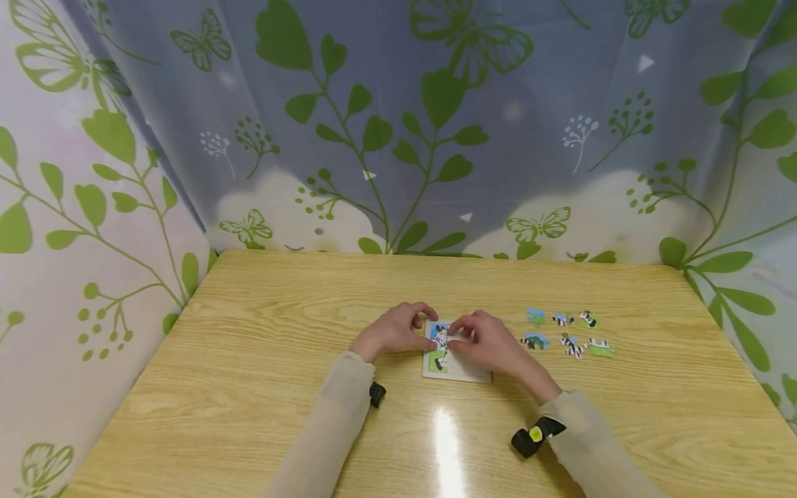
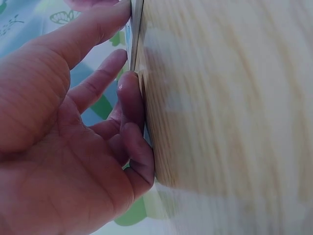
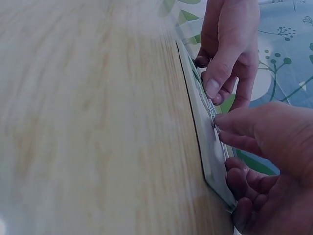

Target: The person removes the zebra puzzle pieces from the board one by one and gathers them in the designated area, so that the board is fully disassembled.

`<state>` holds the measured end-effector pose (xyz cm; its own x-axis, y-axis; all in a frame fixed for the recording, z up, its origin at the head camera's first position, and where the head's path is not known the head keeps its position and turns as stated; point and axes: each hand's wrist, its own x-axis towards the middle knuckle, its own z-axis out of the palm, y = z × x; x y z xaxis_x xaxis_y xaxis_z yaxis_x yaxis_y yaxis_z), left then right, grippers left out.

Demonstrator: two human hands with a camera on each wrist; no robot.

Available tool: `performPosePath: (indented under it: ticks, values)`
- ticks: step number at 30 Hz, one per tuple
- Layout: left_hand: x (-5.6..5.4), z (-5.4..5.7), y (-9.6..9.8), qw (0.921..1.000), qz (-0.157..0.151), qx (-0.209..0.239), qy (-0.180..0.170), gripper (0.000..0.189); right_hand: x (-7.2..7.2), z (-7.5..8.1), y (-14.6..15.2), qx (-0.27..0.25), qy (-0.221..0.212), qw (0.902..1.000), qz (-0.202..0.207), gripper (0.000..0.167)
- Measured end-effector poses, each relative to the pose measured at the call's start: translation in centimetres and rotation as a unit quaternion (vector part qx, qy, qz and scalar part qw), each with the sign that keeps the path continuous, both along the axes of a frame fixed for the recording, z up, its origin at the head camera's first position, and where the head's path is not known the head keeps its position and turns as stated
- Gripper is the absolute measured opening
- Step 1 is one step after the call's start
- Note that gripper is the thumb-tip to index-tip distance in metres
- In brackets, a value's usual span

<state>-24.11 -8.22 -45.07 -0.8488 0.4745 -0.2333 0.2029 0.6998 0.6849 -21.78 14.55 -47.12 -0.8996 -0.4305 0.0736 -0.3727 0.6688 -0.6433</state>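
We see one puzzle board [image 1: 468, 372] flat on the surface [image 1: 249, 387] between the two hands, a zebra picture [image 1: 441, 336] covering its left part. We count six loose pieces [image 1: 571, 346], two rows of three, right of the right hand [image 1: 488, 344]. The left hand [image 1: 396, 330] has thumb and forefinger apart, thumb touching the board; the right's bend close together at the picture, and we cannot tell whether they pinch a piece.

Puzzle board [image 1: 470, 371] was pale, its filled side blue, green, black-and-white striped. Loose pieces [image 1: 571, 347] showed blue, green, black-and-white stripes. Tabletop [image 1: 268, 387] had yellowish wood grain. Back curtain [image 1: 392, 62] was grey-blue and white, green leaf-and-butterfly print. Sleeves [image 1: 339, 398] were plain beige; wristbands [image 1: 526, 444] black.
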Motion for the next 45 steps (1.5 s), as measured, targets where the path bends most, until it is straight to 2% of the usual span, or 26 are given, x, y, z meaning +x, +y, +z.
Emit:
performPosePath:
  ticks: [5,14,18,23,30,39,45]
  values:
    - [0.0,-0.1,-0.1,1.0,0.004,0.005,-0.007,0.049,0.0,0.0,-0.3,0.009,0.005,0.9999,-0.004,0.015]
    - [0.0,-0.2,0.0,0.9996,0.017,0.011,-0.022,0.05,0.0,0.0,-0.5,0.006,-0.015,0.9994,-0.03,0.015]
    - [0.0,-0.2,0.0,0.9994,0.022,0.009,-0.024,0.049,0.2,0.0,-1.1,0.004,-0.029,0.9973,-0.067,0.012]
    - [0.1,-0.1,0.1,0.9993,0.024,0.008,-0.026,0.049,0.5,0.2,-2.0,-0.001,-0.069,0.9904,-0.12,0.011]
    - [0.2,0.3,0.2,0.9989,0.032,0.005,-0.032,0.049,0.5,0.4,-2.6,0.008,-0.1,0.9827,-0.156,0.012]
    - [0.1,0.0,0.1,0.9992,0.03,0.006,-0.027,0.048,0.5,0.4,-3.0,0.009,-0.11,0.9792,-0.17,0.014]
    - [0.0,-0.1,0.1,0.9994,0.026,0.008,-0.022,0.049,0.8,0.4,-2.8,-0.02,-0.111,0.9779,-0.176,0.015]
